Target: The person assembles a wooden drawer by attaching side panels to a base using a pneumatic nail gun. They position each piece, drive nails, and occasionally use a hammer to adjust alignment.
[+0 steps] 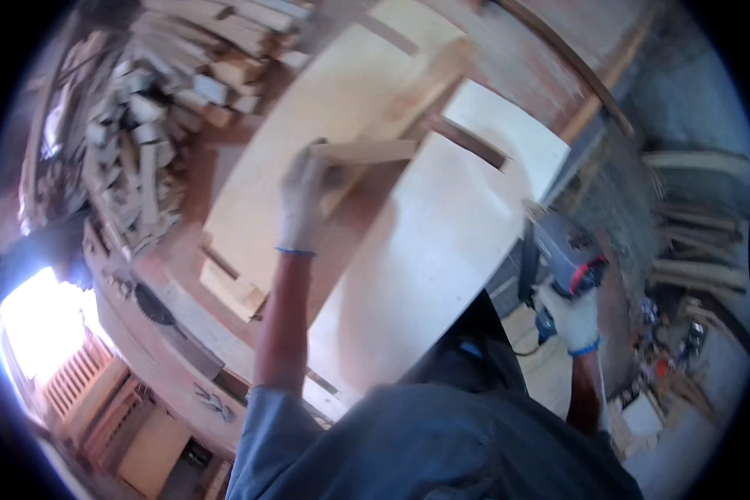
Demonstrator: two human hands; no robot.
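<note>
Power tool at 3 o'clock: grey housing, red band, blurred, just beside the right edge of the near panel; can't tell if they touch. Panel is pale, slightly glossy, runs 7 to 1 o'clock, dark slot near its 1 o'clock end. Wood strip at 12 o'clock: short, light brown, spans toward that panel. Second slotted panel at 11 o'clock, yellower, on the reddish worktop.

Left hand, gloved, at 10 o'clock: fingers curled on the strip's 9 o'clock end, forearm pointing to 12. Right hand, gloved: wrapped round the tool's lower end, forearm pointing just short of 12.
</note>
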